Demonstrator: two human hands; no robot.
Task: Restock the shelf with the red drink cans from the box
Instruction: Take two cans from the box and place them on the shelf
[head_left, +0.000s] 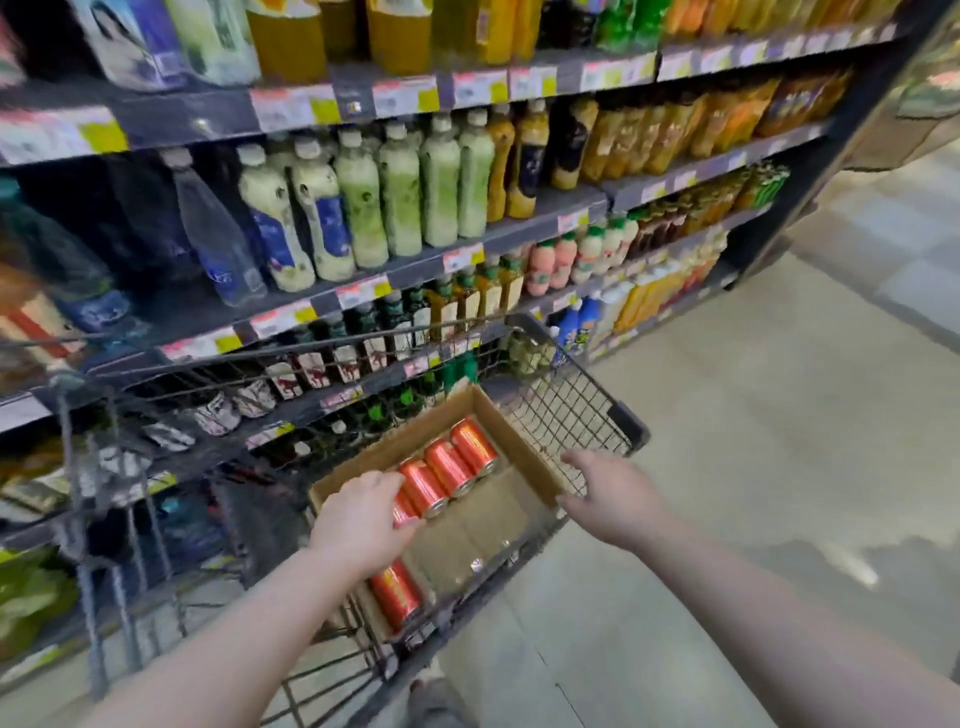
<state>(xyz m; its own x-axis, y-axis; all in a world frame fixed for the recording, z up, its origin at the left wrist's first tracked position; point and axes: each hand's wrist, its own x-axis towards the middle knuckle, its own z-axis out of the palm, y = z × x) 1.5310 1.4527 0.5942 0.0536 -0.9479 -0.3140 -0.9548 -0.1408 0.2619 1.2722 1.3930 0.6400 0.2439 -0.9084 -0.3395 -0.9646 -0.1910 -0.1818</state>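
Red cans (449, 465) lie on their sides in an open cardboard box (483, 519), in a row along the box's left wall. Three are clear toward the far-left corner. One more (402, 512) sits under the left hand (358, 519), and one (397, 592) lies apart at the near-left corner. Rest of box floor mostly bare cardboard; small shiny obj. mid-floor, can't ID.

Box sits inside a wire cart (571, 410), its right rim just beside the cart's mesh wall.

L hand: fingers curled over the top of its can, thumb on the near side, so gripping it. Can looks not yet lifted off the row.

R hand (608, 499): fingers spread, fairly straight, holding nothing, at the box's right rim. Contact w/ rim: can't tell.

Handling (est.): prob. full, so stiff and weighty for their size. Smooth printed wall, likely slick. They'll roll while on their sides and dent if dropped. Best hold is round the mid-body, thumb opposite fingers, then turn upright.

Shelf (524, 231) stands beyond and left of the cart, tiers full of bottles (400, 192). Which tier takes the cans isn't evident. Left part of view is blurred.
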